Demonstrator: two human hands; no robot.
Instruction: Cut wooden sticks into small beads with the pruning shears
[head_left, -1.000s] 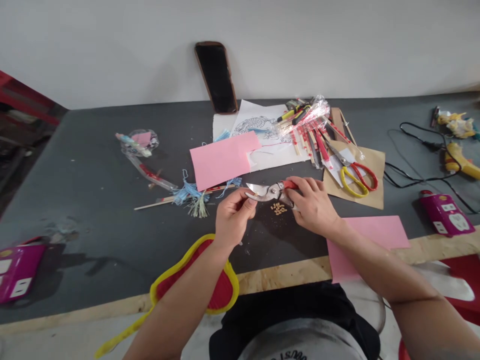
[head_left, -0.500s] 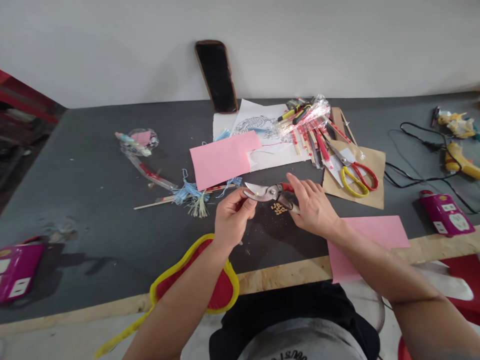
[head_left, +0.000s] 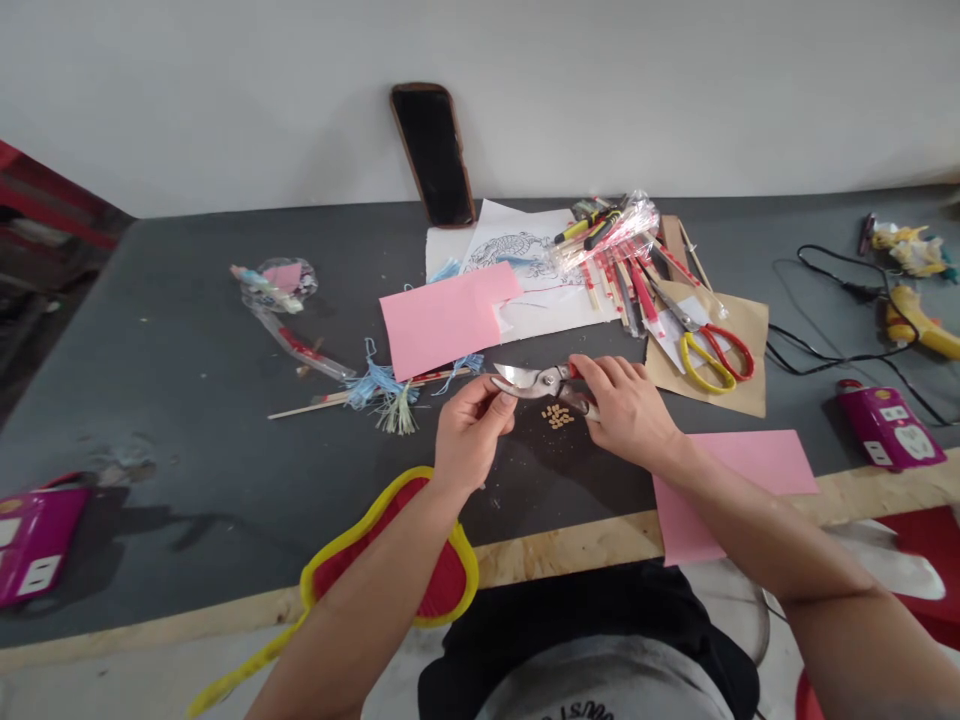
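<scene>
My right hand (head_left: 626,408) is wrapped round the handles of a pair of pruning shears (head_left: 536,381), whose blades point left. At the blade tips my left hand (head_left: 474,425) is closed in a pinch; whatever sits between its fingers is too small to make out. Below the shears lies a little heap of small tan cut pieces (head_left: 557,416) on the dark tabletop. Under my left forearm is a red shape with a fuzzy yellow border (head_left: 365,490).
Pink card (head_left: 442,322), a line drawing (head_left: 510,248), bundled sticks (head_left: 600,270) and scissors (head_left: 709,350) lie ahead. A phone (head_left: 435,150) leans on the wall. Blue tassels (head_left: 375,382) are to the left. Purple boxes (head_left: 892,427) stand on both sides; a yellow glue gun (head_left: 922,322) lies right.
My hands and the shears have shifted only slightly. My right thumb has come down closer along the handle. The items on the table have stayed in place.
</scene>
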